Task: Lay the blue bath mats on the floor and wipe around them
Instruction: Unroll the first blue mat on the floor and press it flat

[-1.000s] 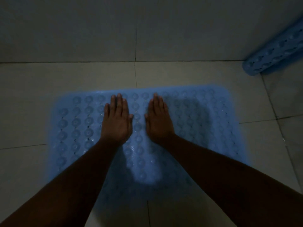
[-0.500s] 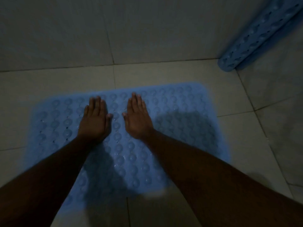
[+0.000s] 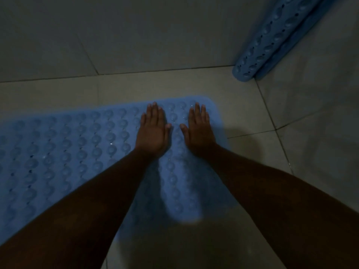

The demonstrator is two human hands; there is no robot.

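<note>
One blue mat (image 3: 68, 152) flat on the floor tiles (image 3: 174, 84); left hand (image 3: 153, 131) and right hand (image 3: 200, 131) press its far-right corner, fingers together. Second mat (image 3: 272, 35) leans far right, unlaid. No wiping evident.

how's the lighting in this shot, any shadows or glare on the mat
Head view: dim overall, with a bluish cast; the arms throw dark shadows across the laid mat below the left hand and right hand; tiny wet glints sparkle on its bumps, no broad glare; the second mat in the corner looks soft.
</note>
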